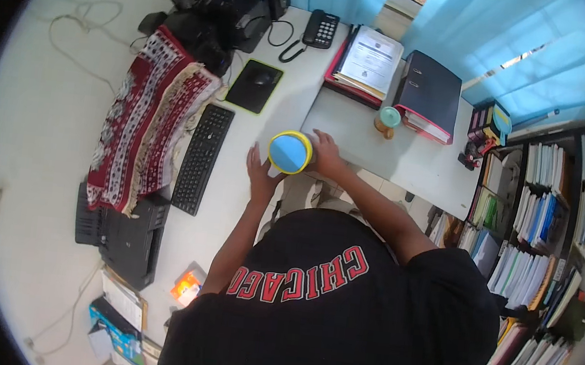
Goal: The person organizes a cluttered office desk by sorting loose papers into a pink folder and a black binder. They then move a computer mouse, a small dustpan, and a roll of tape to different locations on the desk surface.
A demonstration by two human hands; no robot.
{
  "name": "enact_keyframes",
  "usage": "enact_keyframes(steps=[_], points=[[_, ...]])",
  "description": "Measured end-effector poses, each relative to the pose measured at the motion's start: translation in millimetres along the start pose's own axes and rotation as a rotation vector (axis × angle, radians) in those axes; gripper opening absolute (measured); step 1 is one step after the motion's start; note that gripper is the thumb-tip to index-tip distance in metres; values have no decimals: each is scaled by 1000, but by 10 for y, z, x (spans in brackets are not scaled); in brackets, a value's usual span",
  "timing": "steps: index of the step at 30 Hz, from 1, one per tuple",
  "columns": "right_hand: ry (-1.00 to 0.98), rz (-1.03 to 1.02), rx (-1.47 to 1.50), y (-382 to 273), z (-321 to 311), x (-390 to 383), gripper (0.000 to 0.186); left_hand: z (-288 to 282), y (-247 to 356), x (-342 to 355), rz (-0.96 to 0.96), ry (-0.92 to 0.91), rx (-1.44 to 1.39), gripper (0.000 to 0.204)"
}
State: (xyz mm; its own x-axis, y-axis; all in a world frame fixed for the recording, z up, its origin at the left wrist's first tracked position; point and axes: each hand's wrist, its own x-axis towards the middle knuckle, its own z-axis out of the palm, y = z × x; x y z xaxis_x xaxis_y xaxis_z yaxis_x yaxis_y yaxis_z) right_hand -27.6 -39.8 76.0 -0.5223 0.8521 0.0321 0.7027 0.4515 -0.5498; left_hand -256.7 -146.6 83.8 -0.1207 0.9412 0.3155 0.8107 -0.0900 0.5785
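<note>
A round container with a yellow rim and a light blue top stands at the desk's corner, between my two hands. Its sides are mostly hidden from above. My left hand is at its left side, fingers stretched out and apart, the thumb close to the rim. On the other side, my right hand has its fingers extended along the container's right edge. Whether either palm presses on it, I cannot tell.
A black keyboard and a mouse pad lie to the left, beside a red patterned cloth. A lidded mug, binders and a telephone are on the far desk. Shelves of files line the right.
</note>
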Motion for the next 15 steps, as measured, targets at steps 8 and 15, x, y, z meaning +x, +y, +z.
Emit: enact_keyframes(steps=[8,15], points=[[-56,159,-23,914,-473,128,114,825,490,628,-27,-170,3,62],[-192,198,19,1540,-532,500,117,1395,565,968,-64,-211,34,67]])
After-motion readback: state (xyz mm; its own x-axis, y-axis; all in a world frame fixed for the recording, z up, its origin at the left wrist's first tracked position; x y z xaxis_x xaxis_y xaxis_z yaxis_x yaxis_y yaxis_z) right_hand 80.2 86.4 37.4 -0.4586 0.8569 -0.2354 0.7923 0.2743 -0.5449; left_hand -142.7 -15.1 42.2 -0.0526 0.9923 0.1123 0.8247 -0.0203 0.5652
